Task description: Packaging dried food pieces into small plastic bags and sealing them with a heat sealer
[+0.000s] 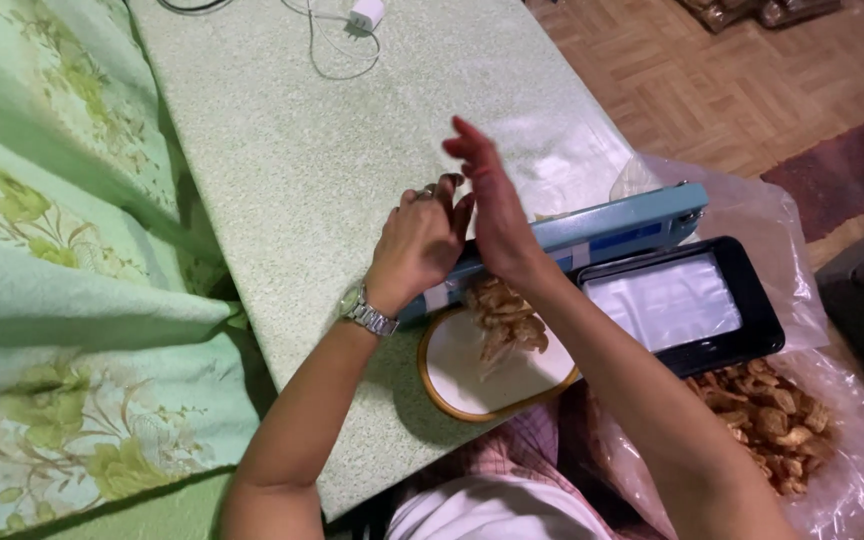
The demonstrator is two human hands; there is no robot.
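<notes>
Both hands on blue sealer [612, 228]; axis lower-left→upper-right

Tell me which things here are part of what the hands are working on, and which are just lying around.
In use:
left hand and right hand on the blue sealer bar
small bag of fried snacks on the round tray
big clear bag of snacks
black scale

Lying about:
white charger and cable
floral green cloth

- My left hand [420, 240] and right hand [497, 215] press on the blue sealer [612, 228] on the worktop [322, 150].
- A bag of snacks [505, 318] lies on a round tray [472, 385] below it.
</notes>
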